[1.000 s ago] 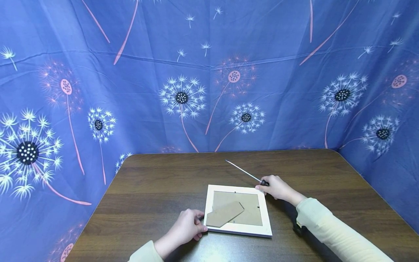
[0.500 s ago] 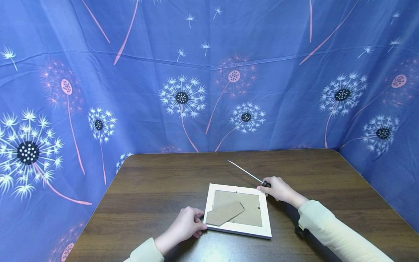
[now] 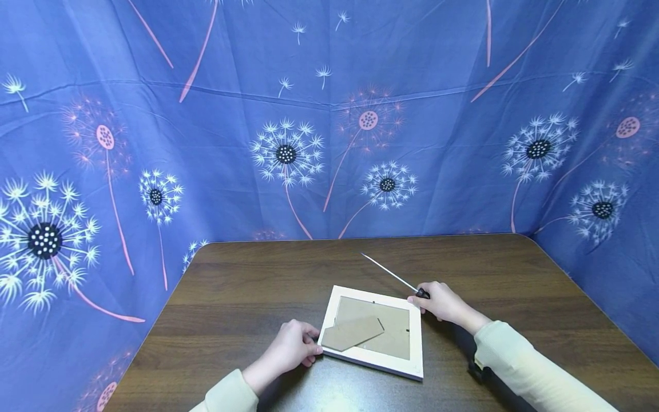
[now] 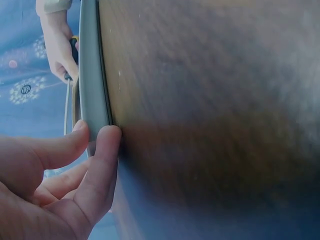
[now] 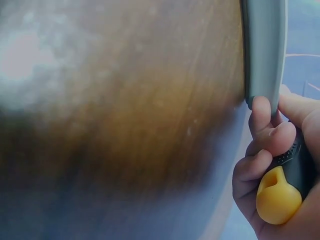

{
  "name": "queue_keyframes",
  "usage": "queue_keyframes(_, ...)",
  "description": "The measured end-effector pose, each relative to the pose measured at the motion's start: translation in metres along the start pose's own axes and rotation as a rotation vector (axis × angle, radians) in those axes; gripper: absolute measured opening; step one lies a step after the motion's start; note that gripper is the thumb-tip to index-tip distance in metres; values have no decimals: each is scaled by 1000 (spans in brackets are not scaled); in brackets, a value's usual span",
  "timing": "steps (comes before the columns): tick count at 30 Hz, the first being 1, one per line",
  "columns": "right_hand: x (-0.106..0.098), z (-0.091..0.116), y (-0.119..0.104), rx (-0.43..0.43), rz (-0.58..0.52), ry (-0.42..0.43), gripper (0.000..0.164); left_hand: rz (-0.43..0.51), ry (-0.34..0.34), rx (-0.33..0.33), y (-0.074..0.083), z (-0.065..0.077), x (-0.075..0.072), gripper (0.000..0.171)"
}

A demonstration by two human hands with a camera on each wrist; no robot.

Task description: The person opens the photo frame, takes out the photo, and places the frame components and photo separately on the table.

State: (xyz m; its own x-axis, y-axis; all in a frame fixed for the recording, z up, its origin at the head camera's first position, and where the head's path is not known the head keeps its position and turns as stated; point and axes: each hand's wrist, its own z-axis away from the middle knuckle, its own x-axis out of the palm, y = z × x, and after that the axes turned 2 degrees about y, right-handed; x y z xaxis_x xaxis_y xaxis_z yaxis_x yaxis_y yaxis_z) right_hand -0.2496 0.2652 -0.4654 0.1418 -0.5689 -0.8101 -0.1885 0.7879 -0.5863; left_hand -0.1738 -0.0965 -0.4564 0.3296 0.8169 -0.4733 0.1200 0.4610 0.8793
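Note:
A white picture frame (image 3: 416, 343) lies back side up on the table, slightly turned. Its tan backing board (image 3: 393, 332) carries a cardboard stand flap (image 3: 352, 333). My left hand (image 3: 290, 343) pinches the frame's near left corner between thumb and fingers, which the left wrist view shows close up. At the far right corner, my right hand (image 3: 445, 303) pinches the frame with thumb and fingertip. That same hand grips a screwdriver (image 3: 389, 272), its long shaft pointing to the back left. In the right wrist view the screwdriver's black and yellow handle (image 5: 279, 197) sits in the palm.
The wooden table (image 3: 247, 292) reaches back to a blue cloth (image 3: 329, 68) printed with dandelions, which also hangs along both sides. A dark band or device (image 3: 479, 371) shows under the right wrist's sleeve (image 3: 507, 349).
The frame has turned a little clockwise, its left side shifting back and its right side forward. Both hands moved with it, and the screwdriver drifted slightly right.

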Motion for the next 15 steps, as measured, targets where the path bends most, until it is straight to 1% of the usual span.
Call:
queue_keyframes(10, 0, 5, -2, 38, 5, 12, 25, 0, 3, -13, -3, -5, -2, 21)
queue_keyframes(15, 1, 9, -2, 26, 5, 29, 25, 6, 1, -11, -4, -5, -2, 19)
